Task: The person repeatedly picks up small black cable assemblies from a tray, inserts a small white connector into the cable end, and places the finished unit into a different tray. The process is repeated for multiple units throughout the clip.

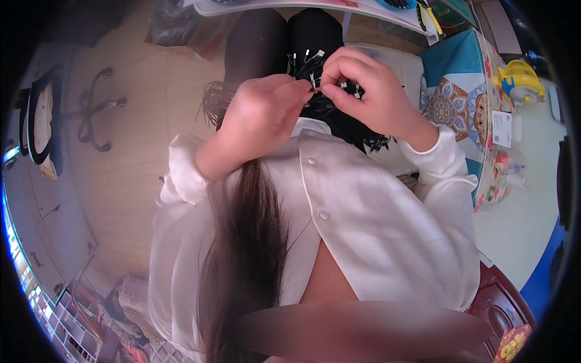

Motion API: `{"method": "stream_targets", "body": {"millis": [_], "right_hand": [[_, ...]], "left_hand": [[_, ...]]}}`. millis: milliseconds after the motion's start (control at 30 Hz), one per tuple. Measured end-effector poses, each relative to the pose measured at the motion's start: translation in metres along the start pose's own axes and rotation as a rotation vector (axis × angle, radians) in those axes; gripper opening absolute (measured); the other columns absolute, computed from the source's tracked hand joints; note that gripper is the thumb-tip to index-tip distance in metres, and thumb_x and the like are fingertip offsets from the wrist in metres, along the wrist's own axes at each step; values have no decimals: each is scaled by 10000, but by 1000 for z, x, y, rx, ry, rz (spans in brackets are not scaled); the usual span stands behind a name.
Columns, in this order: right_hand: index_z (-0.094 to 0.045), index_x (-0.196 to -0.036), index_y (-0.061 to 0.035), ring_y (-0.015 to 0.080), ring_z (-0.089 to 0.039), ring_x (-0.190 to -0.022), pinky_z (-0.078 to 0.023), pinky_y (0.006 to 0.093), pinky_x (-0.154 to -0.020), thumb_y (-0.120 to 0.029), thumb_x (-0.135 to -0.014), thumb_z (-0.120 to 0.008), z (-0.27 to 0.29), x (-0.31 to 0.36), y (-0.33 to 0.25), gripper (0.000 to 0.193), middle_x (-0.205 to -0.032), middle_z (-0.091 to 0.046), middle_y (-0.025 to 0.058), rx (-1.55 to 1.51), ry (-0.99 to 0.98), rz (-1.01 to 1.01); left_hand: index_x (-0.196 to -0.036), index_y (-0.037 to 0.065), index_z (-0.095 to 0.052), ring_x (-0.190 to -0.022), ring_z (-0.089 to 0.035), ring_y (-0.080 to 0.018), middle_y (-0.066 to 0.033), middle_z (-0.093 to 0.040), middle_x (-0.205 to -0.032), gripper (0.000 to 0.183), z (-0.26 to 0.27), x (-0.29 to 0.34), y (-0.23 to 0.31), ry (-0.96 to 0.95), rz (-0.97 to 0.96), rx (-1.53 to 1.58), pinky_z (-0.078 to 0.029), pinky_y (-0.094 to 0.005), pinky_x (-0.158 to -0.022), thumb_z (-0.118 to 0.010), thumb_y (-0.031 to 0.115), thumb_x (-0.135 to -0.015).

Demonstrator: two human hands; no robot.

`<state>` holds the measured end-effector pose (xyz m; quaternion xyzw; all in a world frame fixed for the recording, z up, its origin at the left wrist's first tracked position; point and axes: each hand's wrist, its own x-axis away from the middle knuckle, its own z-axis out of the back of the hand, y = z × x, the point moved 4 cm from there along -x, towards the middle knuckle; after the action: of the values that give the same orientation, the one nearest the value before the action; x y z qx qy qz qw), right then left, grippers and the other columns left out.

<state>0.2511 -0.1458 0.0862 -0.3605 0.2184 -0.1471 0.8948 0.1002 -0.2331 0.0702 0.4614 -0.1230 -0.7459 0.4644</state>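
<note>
Both of my hands are raised over my lap, fingertips almost meeting. My left hand (266,109) is closed in a pinch, and my right hand (372,91) pinches with thumb and forefinger just opposite. Between the fingertips shows a small reddish piece (315,89), too tiny to name. Under and behind them, across my dark-clad legs, lies a bundle of black cables (318,110). Several white connectors (319,54) stick up from it. Brownish thin strands (216,100) fan out past my left wrist. My hands partly hide the bundle.
A white tabletop edge (272,7) runs ahead of my knees, with yellow-and-black pliers (434,21) at its right. To the right are a patterned cloth (454,100), a small yellow fan (521,81) and a pale table (532,199). A swivel chair base (94,112) stands left.
</note>
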Motion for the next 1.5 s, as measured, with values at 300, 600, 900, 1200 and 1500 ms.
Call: {"method": "stream_targets", "body": {"millis": [300,600,900,1200,1500], "right_hand": [[-643,-979,-24,158,-573,-828,-456,246,-715,-140,-862,-683,9,6,4,169,-928,-618,45,-126,-34,-157],[-631,-902,-19,262,-574,-832,-459,338,-676,-68,-694,-760,8,2,-23,250,-908,-595,78,441,79,496],[-653,-953,-13,274,-596,-874,-480,345,-726,-109,-743,-762,11,-2,-19,256,-968,-623,115,69,20,241],[-680,-925,-27,244,-637,-721,-505,328,-632,-60,-717,-768,2,-1,-15,227,-811,-666,67,45,142,308],[-671,-867,-19,255,-603,-684,-492,337,-606,2,-732,-736,17,-1,-5,151,-811,-655,86,173,226,320]], "left_hand": [[-876,-47,-680,-580,-573,-152,-89,-634,-675,66,-4,4,-20,-101,408,485,-449,-266,-520,-666,-2,-829],[-892,-58,-691,-607,-535,-61,-33,-628,-682,82,-10,6,-23,-165,549,745,-425,-221,-532,-652,11,-875],[-892,-46,-699,-614,-579,-90,-62,-681,-750,91,-4,7,-26,-223,569,936,-440,-224,-533,-669,36,-868],[-935,-27,-691,-621,-576,-75,-62,-683,-776,106,-10,9,-30,-252,699,1196,-419,-196,-517,-662,59,-879],[-994,-49,-633,-576,-499,-100,-92,-643,-792,117,-7,13,-28,35,572,1392,-363,-207,-510,-604,-8,-889]]}}
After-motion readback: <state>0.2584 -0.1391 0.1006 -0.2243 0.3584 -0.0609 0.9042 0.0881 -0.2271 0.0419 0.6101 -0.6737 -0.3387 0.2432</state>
